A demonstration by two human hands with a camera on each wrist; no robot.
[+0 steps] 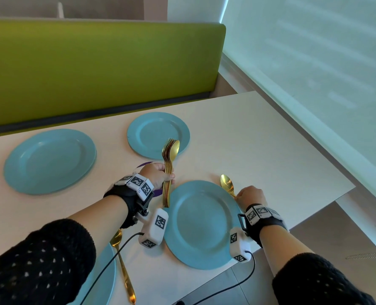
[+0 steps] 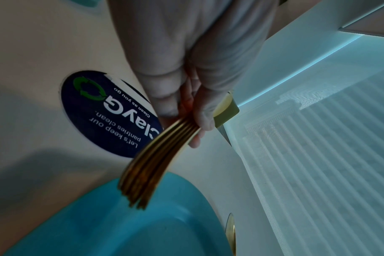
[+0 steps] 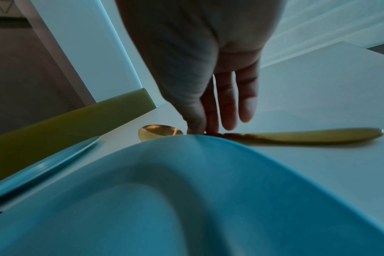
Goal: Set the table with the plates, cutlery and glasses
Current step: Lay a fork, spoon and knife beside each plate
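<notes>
My left hand [image 1: 158, 173] grips a bundle of gold forks and spoons [image 1: 170, 159] by the handles, held upright just left of the near blue plate [image 1: 201, 224]. In the left wrist view the handles of the bundle [image 2: 151, 166] fan out below my left hand [image 2: 186, 104], over that plate [image 2: 121, 225]. My right hand [image 1: 250, 195] pinches the neck of a gold spoon [image 1: 226, 184], which lies on the table just right of the plate. The right wrist view shows this spoon [image 3: 307, 136] flat on the table beyond the plate rim [image 3: 208, 143], thumb and forefinger of my right hand [image 3: 200, 128] on it.
Two more blue plates sit at the far left [image 1: 49, 160] and far middle [image 1: 158, 134]. A fourth plate [image 1: 104, 280] at the bottom left has a gold spoon [image 1: 123, 269] beside it. A dark round sticker [image 2: 112, 114] is on the white table [image 1: 259, 133]. A green bench [image 1: 94, 69] lies behind.
</notes>
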